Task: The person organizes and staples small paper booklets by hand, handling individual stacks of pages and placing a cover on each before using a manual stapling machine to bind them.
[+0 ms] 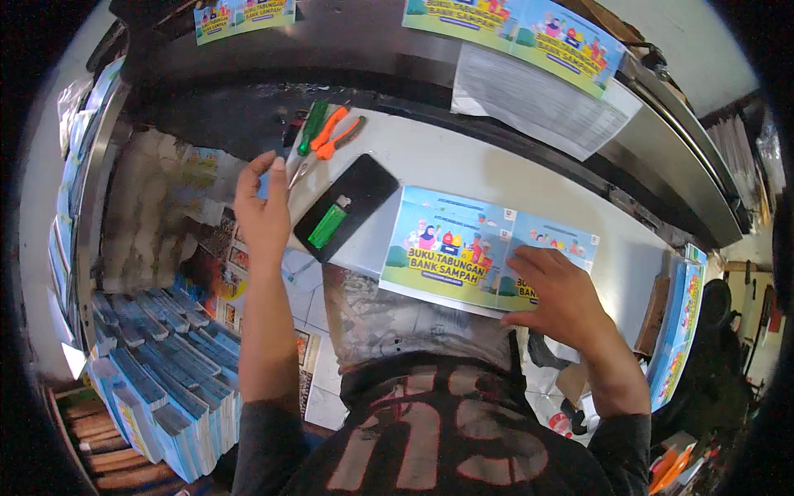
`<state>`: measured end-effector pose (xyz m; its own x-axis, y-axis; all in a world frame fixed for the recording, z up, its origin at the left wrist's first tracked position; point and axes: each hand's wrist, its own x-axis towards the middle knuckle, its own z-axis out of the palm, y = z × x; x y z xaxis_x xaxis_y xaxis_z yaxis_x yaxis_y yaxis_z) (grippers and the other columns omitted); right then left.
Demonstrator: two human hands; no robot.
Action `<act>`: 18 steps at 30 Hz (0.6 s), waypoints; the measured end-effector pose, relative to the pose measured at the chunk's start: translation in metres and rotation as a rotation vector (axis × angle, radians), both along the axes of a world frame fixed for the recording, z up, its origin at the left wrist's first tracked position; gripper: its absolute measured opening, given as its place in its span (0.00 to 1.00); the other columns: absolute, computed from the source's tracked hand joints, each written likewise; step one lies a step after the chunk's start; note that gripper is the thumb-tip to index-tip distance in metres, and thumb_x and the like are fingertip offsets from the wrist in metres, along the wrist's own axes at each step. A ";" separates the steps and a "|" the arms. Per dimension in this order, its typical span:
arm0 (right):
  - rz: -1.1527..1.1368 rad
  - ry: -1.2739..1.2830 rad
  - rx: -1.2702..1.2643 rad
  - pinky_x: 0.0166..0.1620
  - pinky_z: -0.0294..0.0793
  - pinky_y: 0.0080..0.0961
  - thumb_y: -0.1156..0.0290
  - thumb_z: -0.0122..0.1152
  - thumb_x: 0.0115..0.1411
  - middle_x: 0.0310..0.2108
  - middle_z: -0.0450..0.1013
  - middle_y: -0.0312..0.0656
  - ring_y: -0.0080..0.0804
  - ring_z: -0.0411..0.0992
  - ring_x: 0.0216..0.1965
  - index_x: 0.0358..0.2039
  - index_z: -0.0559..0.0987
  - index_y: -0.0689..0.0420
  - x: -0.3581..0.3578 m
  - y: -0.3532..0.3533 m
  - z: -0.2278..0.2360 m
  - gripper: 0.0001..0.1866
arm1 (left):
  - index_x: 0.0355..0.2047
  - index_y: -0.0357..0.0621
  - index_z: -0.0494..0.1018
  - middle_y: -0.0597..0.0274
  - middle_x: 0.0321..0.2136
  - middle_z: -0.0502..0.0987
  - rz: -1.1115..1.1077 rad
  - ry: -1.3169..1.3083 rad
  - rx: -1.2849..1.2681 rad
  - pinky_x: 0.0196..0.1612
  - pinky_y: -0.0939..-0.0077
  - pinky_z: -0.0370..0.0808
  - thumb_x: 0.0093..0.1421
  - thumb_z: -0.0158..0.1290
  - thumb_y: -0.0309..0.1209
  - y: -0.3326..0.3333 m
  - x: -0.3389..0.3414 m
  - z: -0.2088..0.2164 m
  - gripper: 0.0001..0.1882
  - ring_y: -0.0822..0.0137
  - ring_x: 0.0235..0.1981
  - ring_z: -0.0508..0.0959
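Note:
On the white tabletop lies a printed cover sheet (451,248) in blue and green with cartoon figures, its design repeated on two halves. My right hand (550,289) rests on its right half, fingers bent and spread, the thumb by the near edge. My left hand (263,198) is raised off the table's left end, with its fingers curved and the thumb apart from them. A bluish patch shows in that gap; I see nothing held. Nearest to it are orange-handled pliers (332,134), a green-handled tool (313,126) and a black phone (357,198) carrying a green lighter (330,223).
Stacks of blue booklets (169,364) fill the lower left. More printed covers (546,41) and a paper sheet (538,95) lie along the dark metal ledge (356,58) at the back. Another stack of covers (682,331) stands at the table's right end.

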<state>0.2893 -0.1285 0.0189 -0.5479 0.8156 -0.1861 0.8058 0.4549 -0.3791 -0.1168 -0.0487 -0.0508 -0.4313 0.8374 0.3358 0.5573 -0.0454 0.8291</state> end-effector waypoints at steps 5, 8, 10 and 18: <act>0.037 -0.058 -0.054 0.54 0.73 0.40 0.57 0.73 0.46 0.58 0.67 0.46 0.47 0.68 0.56 0.54 0.72 0.55 -0.004 0.000 0.004 0.36 | 0.52 0.36 0.73 0.47 0.47 0.77 0.040 0.075 -0.245 0.56 0.66 0.67 0.66 0.50 0.47 0.015 -0.030 -0.006 0.26 0.54 0.51 0.75; 0.075 -0.081 -0.088 0.56 0.72 0.42 0.59 0.71 0.47 0.60 0.65 0.49 0.49 0.67 0.58 0.55 0.71 0.56 -0.004 0.003 0.011 0.35 | 0.56 0.33 0.68 0.40 0.53 0.73 -0.176 0.052 -0.444 0.60 0.63 0.65 0.66 0.46 0.52 0.026 -0.035 -0.013 0.33 0.46 0.57 0.71; 0.087 -0.140 -0.115 0.57 0.71 0.42 0.60 0.70 0.48 0.60 0.65 0.50 0.50 0.66 0.58 0.55 0.71 0.56 -0.007 0.003 0.014 0.34 | 0.60 0.35 0.65 0.43 0.59 0.69 -0.315 0.247 -0.451 0.62 0.65 0.63 0.67 0.46 0.50 0.031 -0.032 -0.018 0.32 0.52 0.60 0.69; -0.132 -0.073 -0.032 0.38 0.78 0.38 0.72 0.56 0.56 0.32 0.79 0.51 0.47 0.79 0.35 0.39 0.83 0.53 -0.009 0.036 0.067 0.12 | 0.65 0.44 0.60 0.35 0.55 0.70 -0.096 -0.004 -0.529 0.59 0.60 0.66 0.67 0.40 0.56 0.024 -0.027 -0.015 0.35 0.43 0.56 0.71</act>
